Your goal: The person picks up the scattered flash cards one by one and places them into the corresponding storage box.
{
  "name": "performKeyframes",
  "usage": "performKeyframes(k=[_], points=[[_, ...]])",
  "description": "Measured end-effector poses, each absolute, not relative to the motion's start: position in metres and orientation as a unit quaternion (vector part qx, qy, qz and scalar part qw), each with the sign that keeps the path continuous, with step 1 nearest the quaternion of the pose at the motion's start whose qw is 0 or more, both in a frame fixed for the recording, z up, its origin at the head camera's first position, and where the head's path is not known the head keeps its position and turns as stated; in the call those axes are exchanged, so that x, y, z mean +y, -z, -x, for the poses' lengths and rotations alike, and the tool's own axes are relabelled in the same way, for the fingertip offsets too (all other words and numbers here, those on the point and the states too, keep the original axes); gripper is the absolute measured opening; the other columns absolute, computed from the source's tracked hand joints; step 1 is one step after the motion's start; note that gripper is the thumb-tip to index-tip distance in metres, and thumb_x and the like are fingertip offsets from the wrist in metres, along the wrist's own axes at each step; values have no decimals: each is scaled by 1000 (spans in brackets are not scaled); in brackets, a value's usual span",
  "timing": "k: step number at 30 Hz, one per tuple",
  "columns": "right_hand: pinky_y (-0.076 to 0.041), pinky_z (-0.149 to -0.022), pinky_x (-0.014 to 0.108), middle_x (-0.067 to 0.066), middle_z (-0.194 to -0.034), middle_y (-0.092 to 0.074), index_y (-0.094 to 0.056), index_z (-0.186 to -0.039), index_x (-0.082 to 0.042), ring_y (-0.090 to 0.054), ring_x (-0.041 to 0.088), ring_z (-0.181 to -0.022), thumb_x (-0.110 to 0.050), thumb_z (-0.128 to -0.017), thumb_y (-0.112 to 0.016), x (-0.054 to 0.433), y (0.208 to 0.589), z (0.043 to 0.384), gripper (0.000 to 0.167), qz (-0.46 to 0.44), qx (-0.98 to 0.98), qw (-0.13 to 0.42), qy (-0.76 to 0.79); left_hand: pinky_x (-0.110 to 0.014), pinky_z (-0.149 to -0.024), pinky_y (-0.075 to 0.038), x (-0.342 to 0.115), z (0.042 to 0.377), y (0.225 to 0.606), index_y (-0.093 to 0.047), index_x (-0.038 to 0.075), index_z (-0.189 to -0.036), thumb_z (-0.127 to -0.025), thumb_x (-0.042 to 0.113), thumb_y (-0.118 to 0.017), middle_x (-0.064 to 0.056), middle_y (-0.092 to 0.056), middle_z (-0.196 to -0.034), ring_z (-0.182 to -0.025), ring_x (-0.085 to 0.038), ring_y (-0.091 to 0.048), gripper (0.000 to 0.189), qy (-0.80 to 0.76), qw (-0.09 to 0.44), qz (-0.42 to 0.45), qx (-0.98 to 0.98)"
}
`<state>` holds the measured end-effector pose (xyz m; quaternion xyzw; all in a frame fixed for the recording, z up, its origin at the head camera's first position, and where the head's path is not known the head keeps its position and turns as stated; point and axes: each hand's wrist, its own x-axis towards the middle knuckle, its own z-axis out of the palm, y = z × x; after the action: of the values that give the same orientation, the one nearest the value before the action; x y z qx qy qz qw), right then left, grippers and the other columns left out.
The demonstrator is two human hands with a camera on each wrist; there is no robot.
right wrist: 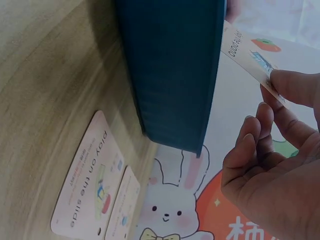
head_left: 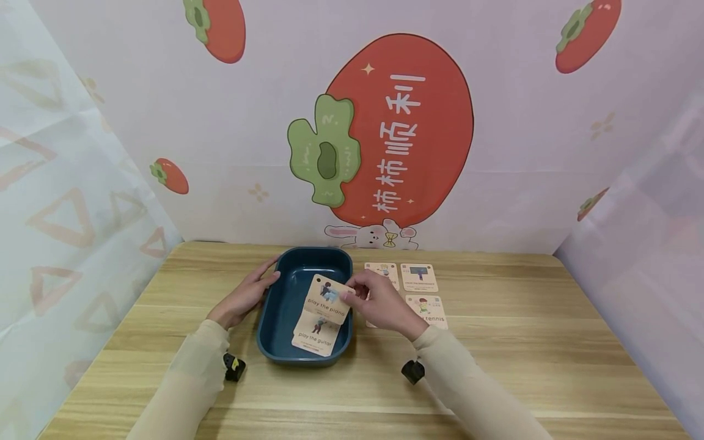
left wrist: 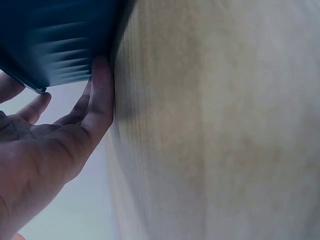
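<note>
A dark blue plastic tray (head_left: pixel 283 305) stands on the wooden table. Over its right side, my right hand (head_left: pixel 382 302) pinches a "play the piano" card (head_left: pixel 318 307) between thumb and fingers at one corner. Below that card a "play the guitar" card (head_left: pixel 313 338) lies in the tray, its upper part covered. My left hand (head_left: pixel 247 296) rests against the tray's left side, fingers fairly straight along the outer wall. In the left wrist view, the fingers (left wrist: pixel 102 85) touch the wall low down near the table.
Right of the tray lie several picture cards: a blackboard card (head_left: pixel 419 278), a tennis card (head_left: pixel 426 307), and another card (head_left: pixel 387 269) partly behind my right hand. A "play on the slide" card (right wrist: pixel 90 180) shows in the right wrist view. Behind the table hangs a printed backdrop (head_left: pixel 511 208).
</note>
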<state>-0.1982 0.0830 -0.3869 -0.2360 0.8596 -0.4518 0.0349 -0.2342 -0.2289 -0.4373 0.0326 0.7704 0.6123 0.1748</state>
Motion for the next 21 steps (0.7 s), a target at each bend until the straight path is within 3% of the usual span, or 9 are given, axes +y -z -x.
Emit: performKeyframes(k=[21], points=[[-45, -68, 29, -1, -86, -56, -73, -94, -17, -52, 18, -84, -22, -97, -72, 81, 396, 197, 6, 253, 867, 73, 423, -62, -109, -36, -229, 232, 433, -9, 22, -165, -112, 35, -39, -24, -16, -165, -144, -46, -32, 62, -613, 172, -37, 770]])
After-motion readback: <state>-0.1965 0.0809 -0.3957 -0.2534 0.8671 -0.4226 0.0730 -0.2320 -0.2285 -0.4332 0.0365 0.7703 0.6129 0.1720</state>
